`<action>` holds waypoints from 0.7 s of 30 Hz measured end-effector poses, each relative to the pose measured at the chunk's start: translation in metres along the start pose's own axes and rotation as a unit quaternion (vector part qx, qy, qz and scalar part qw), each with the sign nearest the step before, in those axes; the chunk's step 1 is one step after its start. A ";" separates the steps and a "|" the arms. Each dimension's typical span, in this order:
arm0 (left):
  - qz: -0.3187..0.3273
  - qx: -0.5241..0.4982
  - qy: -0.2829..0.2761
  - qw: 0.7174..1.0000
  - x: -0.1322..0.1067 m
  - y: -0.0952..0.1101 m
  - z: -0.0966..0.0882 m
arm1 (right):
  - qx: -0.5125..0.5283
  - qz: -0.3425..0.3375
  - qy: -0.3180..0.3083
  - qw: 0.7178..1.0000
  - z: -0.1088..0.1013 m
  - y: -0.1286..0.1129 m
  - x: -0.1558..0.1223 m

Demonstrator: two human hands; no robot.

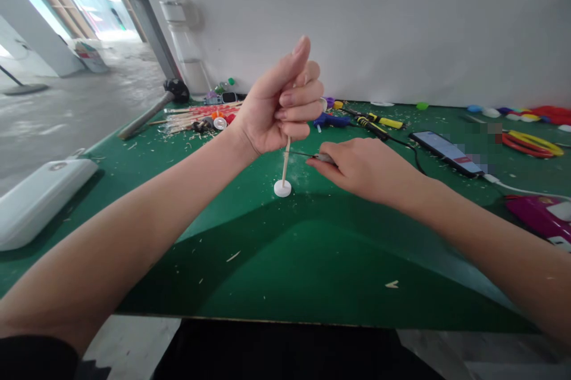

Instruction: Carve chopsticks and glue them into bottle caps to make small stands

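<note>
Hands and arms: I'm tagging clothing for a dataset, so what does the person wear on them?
The left hand and right hand are ungloved, with no rings, watch or bracelet showing; the left forearm and right forearm are bare. Black fabric, perhaps a short sleeve, shows only by the left upper arm.

wooden stick (286,165) upright on white disc (282,188) | thin metal tool (308,155) level, tip against stick

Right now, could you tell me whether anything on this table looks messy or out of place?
Only pale shavings, littered over the table around the stick that the left hand holds upright while the right hand sets a thin tool against it. Nothing looks broken.
</note>
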State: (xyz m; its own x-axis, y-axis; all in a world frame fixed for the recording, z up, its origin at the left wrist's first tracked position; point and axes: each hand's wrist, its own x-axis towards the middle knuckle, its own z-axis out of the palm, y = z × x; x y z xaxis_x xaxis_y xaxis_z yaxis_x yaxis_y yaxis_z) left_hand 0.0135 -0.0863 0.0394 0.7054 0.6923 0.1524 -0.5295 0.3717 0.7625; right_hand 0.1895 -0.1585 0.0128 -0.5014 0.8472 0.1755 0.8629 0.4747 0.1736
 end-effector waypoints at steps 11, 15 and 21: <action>0.003 -0.019 -0.060 0.998 -0.001 -0.006 0.003 | -0.037 -0.004 -0.025 0.999 -0.004 0.001 0.006; 0.007 0.001 -0.069 0.998 -0.004 -0.006 0.010 | -0.030 -0.022 -0.045 0.998 -0.010 0.004 0.007; -0.001 -0.016 -0.012 1.000 -0.004 -0.004 0.012 | -0.068 -0.037 0.000 0.997 -0.005 0.009 0.005</action>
State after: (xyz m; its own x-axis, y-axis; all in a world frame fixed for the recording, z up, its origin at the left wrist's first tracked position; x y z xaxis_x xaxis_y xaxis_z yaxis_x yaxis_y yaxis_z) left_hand 0.0189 -0.0979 0.0435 0.7176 0.6761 0.1670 -0.5426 0.3924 0.7427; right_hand 0.1941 -0.1516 0.0199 -0.5633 0.8111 0.1576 0.8071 0.4992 0.3153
